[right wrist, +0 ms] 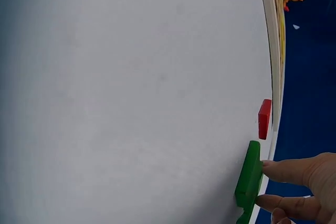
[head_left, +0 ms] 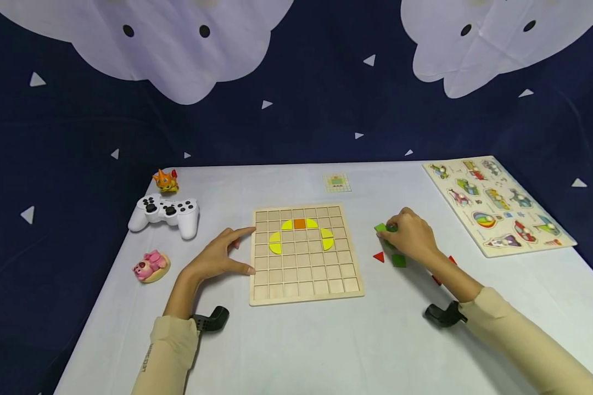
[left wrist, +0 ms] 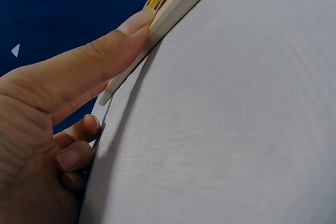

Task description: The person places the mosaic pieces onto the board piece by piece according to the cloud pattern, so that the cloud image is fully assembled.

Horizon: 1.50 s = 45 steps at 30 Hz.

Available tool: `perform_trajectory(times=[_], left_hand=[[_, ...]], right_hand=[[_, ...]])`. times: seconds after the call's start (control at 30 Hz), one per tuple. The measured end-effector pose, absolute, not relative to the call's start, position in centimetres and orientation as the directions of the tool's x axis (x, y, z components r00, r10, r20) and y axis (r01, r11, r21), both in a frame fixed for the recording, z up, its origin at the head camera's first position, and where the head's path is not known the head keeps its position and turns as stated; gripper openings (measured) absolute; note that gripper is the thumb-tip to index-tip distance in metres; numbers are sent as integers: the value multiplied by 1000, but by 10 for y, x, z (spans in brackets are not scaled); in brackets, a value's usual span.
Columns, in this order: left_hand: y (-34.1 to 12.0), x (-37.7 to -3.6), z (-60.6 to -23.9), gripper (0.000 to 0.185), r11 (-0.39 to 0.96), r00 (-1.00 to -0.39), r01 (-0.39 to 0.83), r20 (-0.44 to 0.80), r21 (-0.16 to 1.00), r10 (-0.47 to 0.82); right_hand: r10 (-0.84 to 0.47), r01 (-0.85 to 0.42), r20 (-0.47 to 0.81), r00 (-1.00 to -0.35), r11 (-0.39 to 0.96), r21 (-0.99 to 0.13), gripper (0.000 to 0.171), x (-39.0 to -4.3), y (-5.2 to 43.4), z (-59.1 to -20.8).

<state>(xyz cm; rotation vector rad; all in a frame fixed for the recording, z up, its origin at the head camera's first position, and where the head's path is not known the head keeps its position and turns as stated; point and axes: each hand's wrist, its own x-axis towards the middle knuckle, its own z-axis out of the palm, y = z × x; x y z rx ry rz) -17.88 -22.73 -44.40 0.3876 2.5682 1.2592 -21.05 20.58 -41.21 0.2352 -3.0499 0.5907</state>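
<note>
On the left side of the square wooden grid board (head_left: 296,291), my left hand (head_left: 216,258) rests with thumb and forefinger spread along the edge. Its thumb (left wrist: 89,66) presses the board's rim in the left wrist view. Yellow rounded pieces (head_left: 328,239) and an orange square (head_left: 300,224) sit in the grid. To the right of the board, my right hand (head_left: 411,237) pinches a green block (head_left: 391,226) among other green pieces, partly hidden by the fingers. Nearby lie a green square (head_left: 398,260) and a red triangle (head_left: 379,257).
More red pieces (head_left: 437,280) lie beneath the right forearm. A small pattern card (head_left: 337,182) is behind the board. A picture puzzle board (head_left: 499,206) occupies the back right. At left are a white game controller (head_left: 165,214), an orange toy figure (head_left: 166,180) and a pink toy (head_left: 151,266).
</note>
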Motion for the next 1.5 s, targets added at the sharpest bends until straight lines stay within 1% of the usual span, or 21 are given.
perform_trajectory(times=[0.27, 0.4, 0.53, 0.67, 0.97, 1.33, 1.5], left_hand=[[-228, -180, -444, 98, 594, -932, 131, -107, 794, 347], [-229, -179, -444, 98, 595, -933, 122, -112, 795, 342], [-229, -179, -444, 98, 595, -932, 115, -120, 796, 341], [-228, -179, -443, 98, 597, -933, 118, -118, 794, 341], [-227, -178, -442, 97, 590, -930, 124, -113, 798, 349], [-228, -180, -444, 98, 596, -932, 113, -124, 795, 342], [-229, -181, -444, 97, 593, -930, 115, -124, 797, 346]], right_hand=[[-195, -204, 61, -979, 897, -392, 27, -218, 209, -414], [-218, -226, 67, -974, 886, -405, 26, -221, 207, -414], [-254, -273, 102, -962, 868, -414, 28, -220, 198, -412], [-320, -345, 133, -938, 836, -427, 28, -219, 183, -411], [-431, -456, 167, -887, 754, -473, 26, -221, 144, -409], [-535, -536, 169, -828, 665, -520, 23, -226, 90, -402], [-594, -583, 163, -788, 634, -509, 24, -229, 73, -402]])
